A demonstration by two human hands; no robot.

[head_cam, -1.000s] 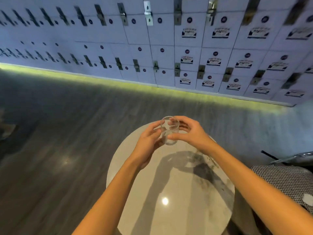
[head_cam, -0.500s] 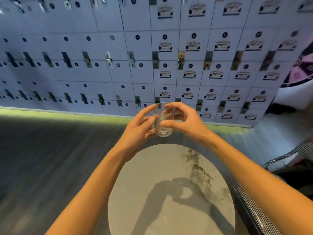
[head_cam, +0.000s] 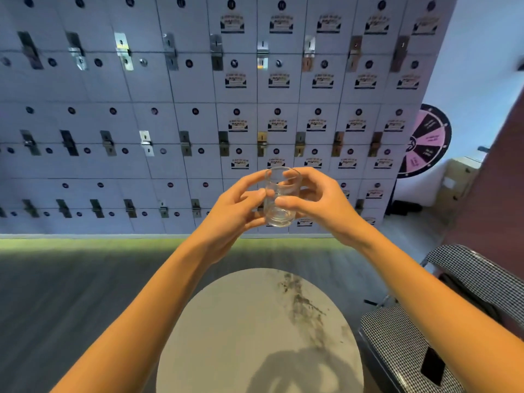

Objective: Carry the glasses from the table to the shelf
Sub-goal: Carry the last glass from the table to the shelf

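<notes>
An upright clear glass [head_cam: 280,197] is pinched between the fingertips of the left hand [head_cam: 235,212] and right hand [head_cam: 317,200], raised well above the round counter [head_cam: 226,336]. The carry seems underway; no shelf is seen, so one must be found.

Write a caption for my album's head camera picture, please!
Both hands, left and right, hold a clear glass above the round table.

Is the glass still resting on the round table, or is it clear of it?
Apart. The head view shows the glass held up between the left hand and right hand, well above the round table, with floor visible between them.
</notes>
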